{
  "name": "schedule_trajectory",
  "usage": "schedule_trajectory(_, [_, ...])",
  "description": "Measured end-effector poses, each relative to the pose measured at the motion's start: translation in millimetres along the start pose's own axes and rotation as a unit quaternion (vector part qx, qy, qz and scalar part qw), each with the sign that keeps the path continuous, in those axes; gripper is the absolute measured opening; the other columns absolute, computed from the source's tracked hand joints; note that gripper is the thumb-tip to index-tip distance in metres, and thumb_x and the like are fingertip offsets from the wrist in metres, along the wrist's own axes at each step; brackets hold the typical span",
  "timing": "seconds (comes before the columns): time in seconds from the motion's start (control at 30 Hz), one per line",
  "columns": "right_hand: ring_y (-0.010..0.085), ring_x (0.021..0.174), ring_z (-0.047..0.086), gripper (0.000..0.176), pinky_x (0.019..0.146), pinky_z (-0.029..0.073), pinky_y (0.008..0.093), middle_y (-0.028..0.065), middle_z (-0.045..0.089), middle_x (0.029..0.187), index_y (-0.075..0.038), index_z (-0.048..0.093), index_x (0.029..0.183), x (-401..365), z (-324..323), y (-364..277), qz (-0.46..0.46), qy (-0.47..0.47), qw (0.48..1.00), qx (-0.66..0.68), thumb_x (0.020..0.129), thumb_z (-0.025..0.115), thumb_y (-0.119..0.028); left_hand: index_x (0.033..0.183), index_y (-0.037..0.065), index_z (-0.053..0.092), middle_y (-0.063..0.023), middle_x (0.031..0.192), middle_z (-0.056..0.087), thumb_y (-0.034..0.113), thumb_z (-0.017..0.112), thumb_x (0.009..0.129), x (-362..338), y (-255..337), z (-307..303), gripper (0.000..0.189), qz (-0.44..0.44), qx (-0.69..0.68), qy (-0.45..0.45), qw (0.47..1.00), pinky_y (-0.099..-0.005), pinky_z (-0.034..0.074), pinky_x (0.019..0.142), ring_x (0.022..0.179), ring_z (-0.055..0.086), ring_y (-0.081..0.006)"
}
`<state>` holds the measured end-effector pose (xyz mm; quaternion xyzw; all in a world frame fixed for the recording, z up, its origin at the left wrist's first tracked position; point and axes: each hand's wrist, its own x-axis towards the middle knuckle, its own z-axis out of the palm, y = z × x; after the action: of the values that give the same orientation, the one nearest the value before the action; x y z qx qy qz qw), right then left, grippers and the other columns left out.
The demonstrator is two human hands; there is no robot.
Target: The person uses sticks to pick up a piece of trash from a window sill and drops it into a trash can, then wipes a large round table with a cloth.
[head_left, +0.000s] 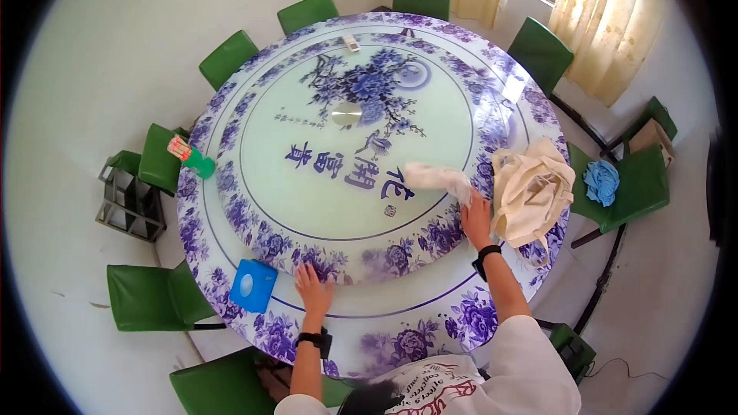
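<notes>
A large round table (338, 323) with purple flower borders carries a glass turntable (323, 192) painted with blossoms and characters. My right hand (476, 219) is closed on one end of a white cloth (437, 178), which lies stretched to the left over the turntable and looks partly blurred. Spread fingers of my left hand (314, 292) rest at the turntable's near edge. Just left of that hand is a blue box (254, 286) with an oval opening. A cream cloth bag (532, 192) lies crumpled on the table to the right of my right hand.
Green chairs (150, 297) surround the table. At its left edge stands a green container (201, 164) with red-tipped sticks. A small white object (351, 44) lies on the turntable's far side. Blue crumpled fabric (601, 182) sits on a right-hand chair. A dark rack (127, 204) stands left.
</notes>
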<state>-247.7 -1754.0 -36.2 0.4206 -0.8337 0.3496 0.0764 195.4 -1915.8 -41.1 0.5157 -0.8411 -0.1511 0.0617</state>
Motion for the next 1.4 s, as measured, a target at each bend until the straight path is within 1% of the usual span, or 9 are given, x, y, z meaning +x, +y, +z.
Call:
schedule_trajectory(0.1, [0.0415,0.104,0.047,0.06,0.09,0.036,0.0438,0.0199,0.053,0.117,-0.001,0.038,0.133,-3,21,-14,0.141,-0.067,0.988,-0.021,0.077,0.06,-0.009,0.142,0.0,0.02,-0.0219,0.149,0.013,0.037,0.055,0.086,9,4,7,0.076,0.04,0.068,-0.042,0.996,-0.0629,0.018,0.102,0.137,0.01,-0.0416])
schedule_trajectory(0.23, [0.0388,0.102,0.051,0.062,0.09,0.036,0.0455,0.0214,0.056,0.116,0.001,0.038,0.133,-34,55,-78,-0.072,-0.041,0.996,0.025,0.077,0.062,-0.012,0.142,-0.002,0.015,-0.0225,0.15,0.007,0.036,0.052,0.088,-1,39,22,0.076,0.039,0.025,-0.019,0.999,-0.0647,0.016,0.102,0.138,0.005,-0.0413])
schedule_trajectory(0.53, [0.034,0.102,0.054,0.051,0.089,0.042,0.0432,0.015,0.056,0.116,-0.016,0.047,0.13,-90,89,-232,-0.166,-0.211,0.944,0.193,0.08,0.057,-0.015,0.144,0.001,0.014,-0.0205,0.15,0.01,0.04,0.052,0.086,-19,105,35,0.079,0.019,0.063,-0.096,0.993,-0.066,0.009,0.103,0.139,0.006,-0.0393])
schedule_trajectory(0.7, [0.0305,0.104,0.056,0.049,0.081,0.05,0.039,0.0136,0.055,0.117,-0.028,0.048,0.128,-37,43,-162,-0.153,-0.347,0.925,0.041,0.081,0.056,-0.016,0.144,0.007,0.019,-0.0129,0.151,0.016,0.038,0.053,0.086,-21,111,12,0.074,0.064,0.048,-0.127,0.989,-0.0659,0.011,0.103,0.139,0.013,-0.0332])
schedule_trajectory(0.93, [0.0335,0.097,0.054,0.05,0.075,0.048,0.0441,0.0137,0.049,0.108,-0.024,0.05,0.126,-2,-28,12,0.066,-0.065,0.986,-0.141,0.078,0.057,-0.014,0.144,0.005,0.02,-0.0173,0.151,0.012,0.037,0.05,0.089,-42,62,4,0.071,-0.03,0.03,-0.063,0.997,-0.0636,0.01,0.105,0.139,0.009,-0.0358])
schedule_trajectory(1.03, [0.0341,0.093,0.055,0.053,0.073,0.048,0.0451,0.0147,0.049,0.109,-0.021,0.046,0.13,-7,-22,24,0.096,-0.143,0.975,-0.144,0.078,0.059,-0.017,0.142,0.003,0.022,-0.0185,0.15,0.013,0.037,0.05,0.089,-35,40,6,0.069,-0.02,0.044,-0.029,0.998,-0.0629,0.011,0.105,0.139,0.009,-0.0369])
schedule_trajectory(1.2, [0.0362,0.077,0.06,0.052,0.064,0.049,0.0462,0.0207,0.057,0.097,-0.003,0.043,0.126,-44,36,-31,-0.022,-0.072,0.993,-0.092,0.082,0.054,-0.028,0.14,-0.001,0.025,-0.0227,0.149,0.015,0.034,0.053,0.087,-30,76,7,0.069,-0.008,0.018,-0.04,0.999,-0.0616,0.016,0.104,0.138,0.011,-0.0398])
schedule_trajectory(1.27, [0.0309,0.07,0.062,0.05,0.061,0.051,0.0439,0.0217,0.06,0.092,0.0,0.044,0.125,-53,35,-106,0.06,-0.211,0.975,-0.042,0.081,0.054,-0.023,0.14,-0.001,0.025,-0.0253,0.148,0.014,0.032,0.056,0.085,-36,92,17,0.071,0.001,0.012,-0.023,1.0,-0.0608,0.016,0.105,0.138,0.01,-0.0413])
schedule_trajectory(1.4, [0.0333,0.065,0.062,0.049,0.057,0.05,0.0449,0.0205,0.06,0.087,0.0,0.042,0.127,-111,96,-172,-0.114,-0.29,0.95,0.019,0.085,0.051,-0.023,0.139,-0.002,0.025,-0.0284,0.146,0.015,0.031,0.061,0.079,-39,127,17,0.077,-0.008,0.019,-0.056,0.998,-0.0579,0.014,0.107,0.138,0.009,-0.0425])
